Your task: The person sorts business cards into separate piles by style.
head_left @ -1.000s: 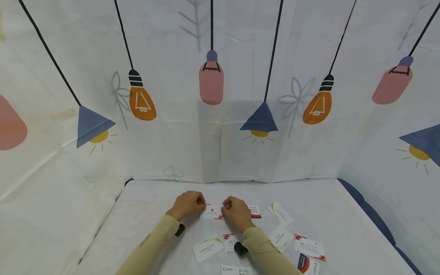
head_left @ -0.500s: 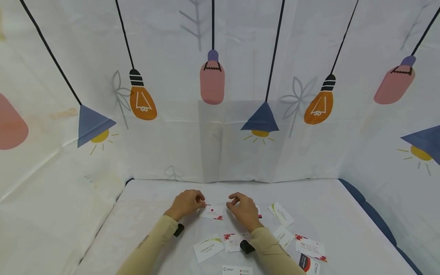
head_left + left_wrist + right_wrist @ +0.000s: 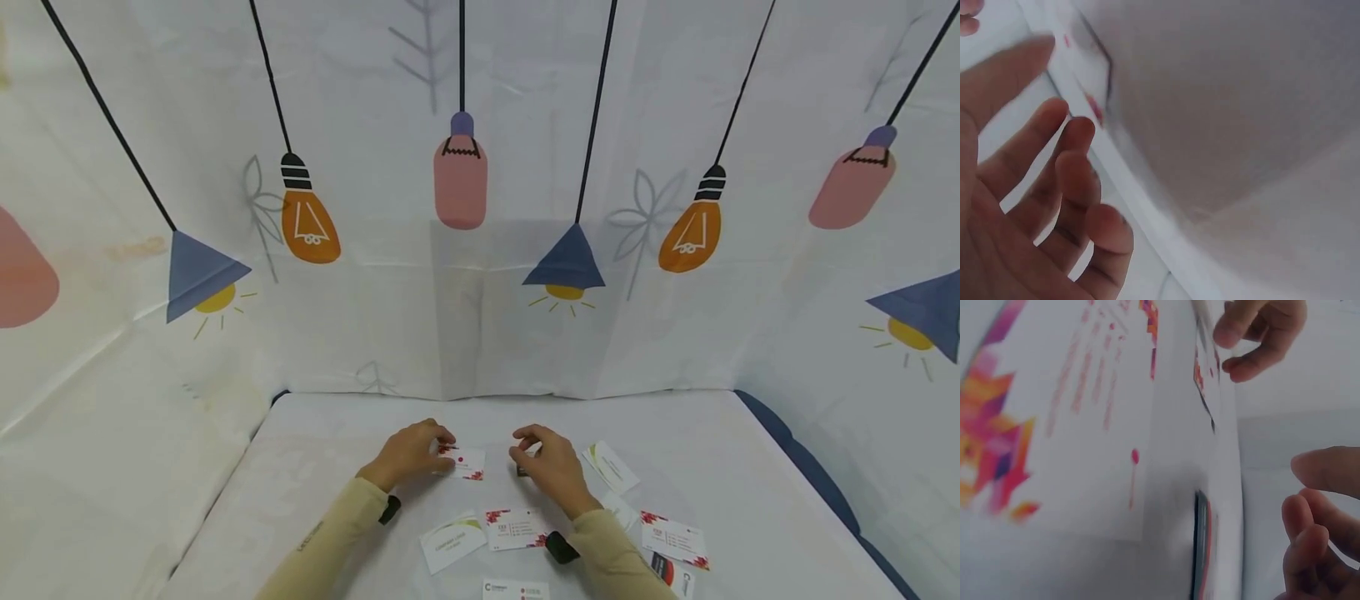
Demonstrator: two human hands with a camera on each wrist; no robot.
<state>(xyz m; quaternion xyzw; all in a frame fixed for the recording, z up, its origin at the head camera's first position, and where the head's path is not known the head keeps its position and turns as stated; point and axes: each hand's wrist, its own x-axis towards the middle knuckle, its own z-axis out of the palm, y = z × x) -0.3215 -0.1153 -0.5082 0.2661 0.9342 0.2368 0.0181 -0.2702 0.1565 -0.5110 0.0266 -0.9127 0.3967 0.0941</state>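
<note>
A white business card with red corner patterns lies at the middle of the table. My left hand is at its left end, thumb overlapping the card in the head view. Loosely bent, apart fingers show in the left wrist view, with nothing pinched between them. To the right, my right hand hovers with thumb and fingertips apart, partly hiding a dark-edged card. The right wrist view shows this dark and red card beside the fingers. A second red-patterned card lies close to my right wrist.
White and green cards lie at front left and back right; another is partly behind my right forearm. A red-patterned card overlaps a black-and-red one. A white card sits at the front. A printed curtain stands behind.
My right hand has left the red-patterned card's right end and moved right, its fingers spreading. My left hand has shifted slightly, its thumb now over the card's left end.
</note>
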